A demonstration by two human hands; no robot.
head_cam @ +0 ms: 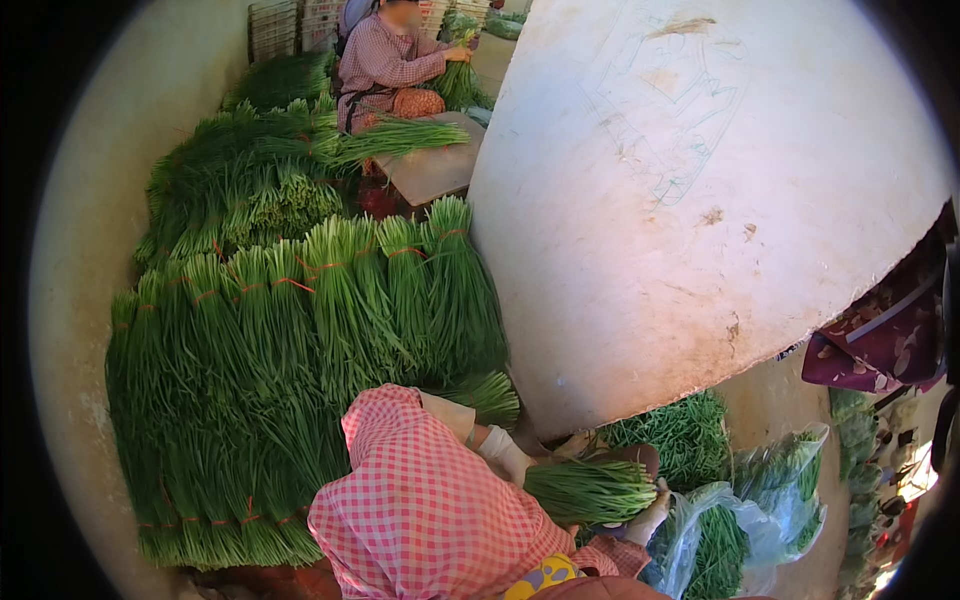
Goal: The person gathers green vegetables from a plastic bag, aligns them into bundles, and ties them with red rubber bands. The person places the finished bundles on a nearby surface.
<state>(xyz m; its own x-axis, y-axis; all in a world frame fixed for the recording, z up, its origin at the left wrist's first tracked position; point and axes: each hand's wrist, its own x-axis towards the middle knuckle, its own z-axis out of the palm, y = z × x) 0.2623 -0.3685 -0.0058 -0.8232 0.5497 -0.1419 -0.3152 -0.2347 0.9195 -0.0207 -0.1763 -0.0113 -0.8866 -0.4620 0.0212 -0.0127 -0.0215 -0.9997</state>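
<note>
A loose bundle of long green leaves, seemingly garlic chives, lies across in front of me at the lower right, pale stem ends to the right. My left hand, in a whitish glove below a pink checked sleeve, grips its leafy end. My right hand, also in a pale glove, is at the stem ends; its fingers are partly hidden. Left of my arm stand rows of similar bundles, many tied with red bands. Another bundle lies just above my left wrist.
A large whitish panel rises at the upper right. Clear plastic bags of greens and a loose green heap lie at the right. Beyond, a seated co-worker holds greens beside a low board. A pale wall bounds the left.
</note>
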